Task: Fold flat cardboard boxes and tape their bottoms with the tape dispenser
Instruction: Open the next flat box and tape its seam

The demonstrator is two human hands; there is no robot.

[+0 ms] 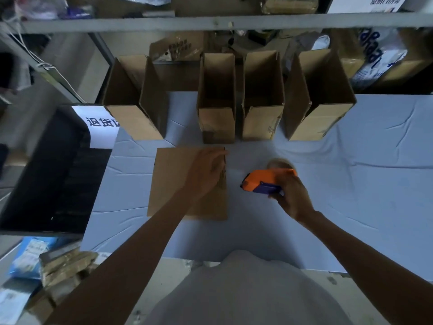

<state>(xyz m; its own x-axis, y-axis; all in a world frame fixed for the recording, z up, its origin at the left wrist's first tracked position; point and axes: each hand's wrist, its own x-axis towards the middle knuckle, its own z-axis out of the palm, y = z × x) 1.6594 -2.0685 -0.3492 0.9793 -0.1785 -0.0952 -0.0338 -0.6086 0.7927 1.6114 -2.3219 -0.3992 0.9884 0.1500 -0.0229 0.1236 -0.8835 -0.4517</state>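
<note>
With your right hand (293, 195) curled round the orange-and-blue plastic tape dispenser (264, 180) just beside the flat brown cardboard box (173, 181), hook your left hand (207, 174), resting loose-fingered on its right edge, under that edge to open it squarely.

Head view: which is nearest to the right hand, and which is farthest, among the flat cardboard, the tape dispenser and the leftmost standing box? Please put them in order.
1. tape dispenser, gripped in the right hand.
2. flat cardboard, lying flat to its left.
3. leftmost standing box, at the back left.
</note>
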